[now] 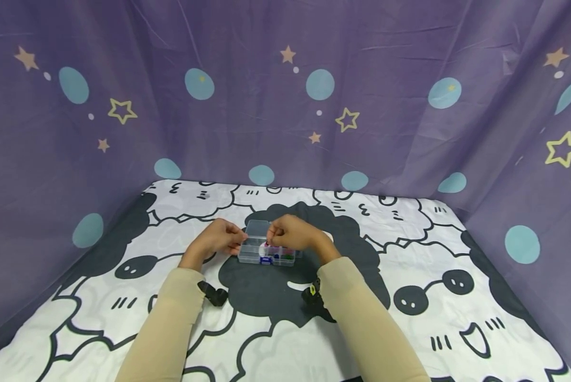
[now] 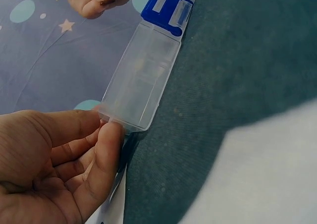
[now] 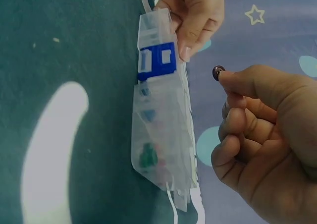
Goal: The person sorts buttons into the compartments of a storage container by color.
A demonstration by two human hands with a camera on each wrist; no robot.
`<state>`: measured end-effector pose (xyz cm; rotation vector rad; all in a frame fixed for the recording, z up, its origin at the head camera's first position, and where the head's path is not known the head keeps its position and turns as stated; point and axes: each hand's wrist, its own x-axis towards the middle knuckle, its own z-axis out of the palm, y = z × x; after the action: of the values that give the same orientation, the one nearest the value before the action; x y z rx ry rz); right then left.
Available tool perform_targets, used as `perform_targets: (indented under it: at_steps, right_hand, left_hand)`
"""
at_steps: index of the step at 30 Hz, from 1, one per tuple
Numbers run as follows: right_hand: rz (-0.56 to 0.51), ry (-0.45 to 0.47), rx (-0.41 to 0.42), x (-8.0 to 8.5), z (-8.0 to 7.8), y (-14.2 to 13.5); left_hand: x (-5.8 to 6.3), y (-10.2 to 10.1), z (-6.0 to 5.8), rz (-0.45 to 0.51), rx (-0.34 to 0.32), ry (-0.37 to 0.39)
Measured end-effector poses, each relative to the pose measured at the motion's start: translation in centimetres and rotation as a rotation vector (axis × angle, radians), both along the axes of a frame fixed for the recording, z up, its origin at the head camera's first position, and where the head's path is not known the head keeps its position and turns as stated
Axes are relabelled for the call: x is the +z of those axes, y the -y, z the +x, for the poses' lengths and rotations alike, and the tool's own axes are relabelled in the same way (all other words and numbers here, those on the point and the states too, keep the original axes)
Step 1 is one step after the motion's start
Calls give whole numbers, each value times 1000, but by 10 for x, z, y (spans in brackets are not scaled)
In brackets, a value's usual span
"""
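A clear plastic compartment box (image 1: 249,255) with a blue latch (image 2: 166,11) sits on the cloth, its clear lid (image 1: 258,228) raised at the back. My left hand (image 1: 219,237) pinches the box's left end between thumb and fingers. Over the box, my right hand (image 1: 291,232) pinches a small dark round button (image 3: 218,73) between thumb and index finger, apart from the box walls. Small red, blue and green pieces (image 3: 148,155) show through the box's right part. A white round shape (image 1: 264,249) lies near the middle compartments; its kind cannot be told.
A black-and-white cloth with cartoon sheep (image 1: 309,345) covers the table under the box. Purple curtains (image 1: 266,132) with stars and blue dots stand behind and on both sides. Black camera mounts (image 1: 213,293) sit at the wrists.
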<state>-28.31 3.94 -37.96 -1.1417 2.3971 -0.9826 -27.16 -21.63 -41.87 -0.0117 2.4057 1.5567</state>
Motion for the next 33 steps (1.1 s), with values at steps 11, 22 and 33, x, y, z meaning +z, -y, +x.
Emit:
perform_targets:
  at_steps: [11,22,33]
  right_hand:
    - [-23,6,-14,-8,1,17]
    - [-31,-2,-66,-9,2,13]
    - [-79,-2,-71,-9,-3,-29]
  left_hand:
    - [1,1,0,7,6,7]
    - [0,0,-1,6,10,14]
    - [0,1,-2,3,3,16]
